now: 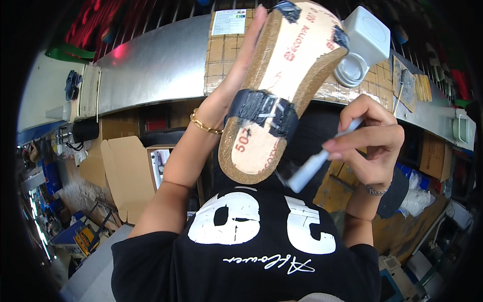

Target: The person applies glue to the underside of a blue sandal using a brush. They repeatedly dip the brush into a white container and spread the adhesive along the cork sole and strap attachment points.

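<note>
A sandal's cork footbed is held up in front of my chest, its underside facing me. Its middle is pale with red print, and its rim is brown cork. A black strap is folded over and stuck across it, and dark patches show near the far end. My left hand grips the sandal along its left edge; most of its fingers are hidden behind. To the right of the sandal, my right hand pinches a pale blue pen-shaped tool. The tool points down and left, apart from the sandal.
A metal bench runs across the far side, with a cardboard box on it. Beyond the sandal stands a white plastic container beside a round white pot. An open carton lies to my left. Wooden strips lie at right.
</note>
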Tool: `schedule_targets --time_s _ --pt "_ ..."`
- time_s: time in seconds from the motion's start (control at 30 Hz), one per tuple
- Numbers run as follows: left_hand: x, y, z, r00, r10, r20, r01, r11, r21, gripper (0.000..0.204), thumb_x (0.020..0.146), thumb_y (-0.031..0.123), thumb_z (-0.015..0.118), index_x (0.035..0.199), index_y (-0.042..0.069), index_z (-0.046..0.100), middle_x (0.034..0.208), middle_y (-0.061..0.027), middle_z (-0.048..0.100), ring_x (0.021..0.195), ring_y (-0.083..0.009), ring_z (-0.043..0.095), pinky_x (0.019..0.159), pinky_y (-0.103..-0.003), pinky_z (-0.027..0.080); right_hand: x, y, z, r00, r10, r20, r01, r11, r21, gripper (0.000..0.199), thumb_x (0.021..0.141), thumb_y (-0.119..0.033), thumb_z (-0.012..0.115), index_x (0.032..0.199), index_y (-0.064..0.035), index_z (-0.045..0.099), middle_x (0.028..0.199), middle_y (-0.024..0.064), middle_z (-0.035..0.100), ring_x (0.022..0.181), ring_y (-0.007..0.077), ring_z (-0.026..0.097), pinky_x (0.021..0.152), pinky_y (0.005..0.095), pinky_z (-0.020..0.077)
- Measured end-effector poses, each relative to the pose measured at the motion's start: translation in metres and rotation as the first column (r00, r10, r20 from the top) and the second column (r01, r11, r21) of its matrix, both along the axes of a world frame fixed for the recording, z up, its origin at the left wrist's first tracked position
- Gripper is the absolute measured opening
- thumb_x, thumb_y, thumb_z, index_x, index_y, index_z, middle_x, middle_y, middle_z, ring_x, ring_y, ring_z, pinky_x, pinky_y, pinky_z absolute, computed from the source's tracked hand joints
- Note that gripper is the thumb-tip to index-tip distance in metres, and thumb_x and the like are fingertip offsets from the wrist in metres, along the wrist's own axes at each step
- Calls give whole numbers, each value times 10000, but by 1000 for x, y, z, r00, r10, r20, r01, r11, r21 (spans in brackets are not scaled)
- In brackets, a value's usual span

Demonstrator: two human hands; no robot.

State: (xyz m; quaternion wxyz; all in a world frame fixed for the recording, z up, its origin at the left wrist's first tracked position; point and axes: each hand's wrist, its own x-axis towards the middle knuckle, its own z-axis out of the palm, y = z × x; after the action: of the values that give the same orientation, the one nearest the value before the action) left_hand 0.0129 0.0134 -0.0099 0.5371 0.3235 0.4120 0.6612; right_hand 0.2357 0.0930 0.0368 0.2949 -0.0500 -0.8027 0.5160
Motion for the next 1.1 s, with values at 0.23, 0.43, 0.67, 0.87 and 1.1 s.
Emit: schedule_targets --time_s 0.23,0.43,0.67,0.87,1.1 --pt "-4 -11 7 997 31 65 -29 999 -37 908 985 736 232 1463 -12 420 1279 -213 638 1056 -211 712 854 -308 617 -60 45 2 842 -523 -133 539 802 256 144 796 -45 754 924 -85 808 792 67 657 732 163 614 628 281 441" --pt "-61 -55 -20 894 142 425 -115 989 -90 833 975 660 434 1503 18 381 1396 -199 560 1231 -280 613 978 -406 559 -80 13 -13 918 -380 -116 397 867 302 300 684 14 790 921 -167 826 808 49 601 741 171 579 669 296 446" --pt "-241 -70 -56 540 -87 837 -250 933 259 871 848 671 629 1402 17 475 1183 -272 564 972 -339 671 799 -376 629 -39 57 -31 809 -580 -93 567 812 -139 107 866 35 719 971 45 738 953 57 580 908 150 535 856 257 408" --pt "-443 -24 -96 558 266 786 -355 933 -64 877 724 660 789 1259 1 567 1192 -253 564 987 -288 658 768 -328 639 -51 51 -57 903 -428 29 416 857 -303 123 847 22 754 969 31 751 918 50 584 872 131 537 777 240 442" --pt "-414 17 -94 299 761 575 -724 574 -383 1013 888 653 626 1546 23 184 1567 -312 171 1399 -403 373 1042 -562 485 -51 52 -55 925 -369 89 379 880 -286 139 836 28 761 975 25 761 917 54 602 845 119 561 722 230 471"
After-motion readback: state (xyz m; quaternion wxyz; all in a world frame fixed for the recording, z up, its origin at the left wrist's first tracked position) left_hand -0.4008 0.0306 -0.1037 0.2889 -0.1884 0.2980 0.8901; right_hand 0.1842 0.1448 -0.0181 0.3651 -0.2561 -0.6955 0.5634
